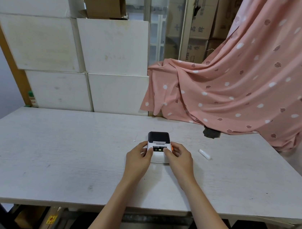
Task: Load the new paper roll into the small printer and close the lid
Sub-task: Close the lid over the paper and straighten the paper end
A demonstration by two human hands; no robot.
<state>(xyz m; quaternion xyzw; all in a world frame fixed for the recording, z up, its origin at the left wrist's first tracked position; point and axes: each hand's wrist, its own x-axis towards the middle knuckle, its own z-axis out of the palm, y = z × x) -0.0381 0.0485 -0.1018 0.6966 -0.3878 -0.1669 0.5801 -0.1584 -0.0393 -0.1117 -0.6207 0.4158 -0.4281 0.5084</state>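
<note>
A small white printer [158,153] with a dark lid stands at the middle of the pale table [67,152]. The lid lies down flat and a strip of white paper shows at its front slot. A green light glows on the front panel. My left hand [139,157] grips the printer's left side, thumb on the panel. My right hand [178,156] holds the right side, thumb on the panel, fingers next to an orange latch. A small white tube-like piece [204,154] lies on the table to the right. No separate paper roll is visible.
White foam boxes [88,64] are stacked behind the table's far left edge. A pink patterned cloth [243,87] drapes over things at the back right and touches the table's far corner. A dark patch [211,133] marks the tabletop near the cloth.
</note>
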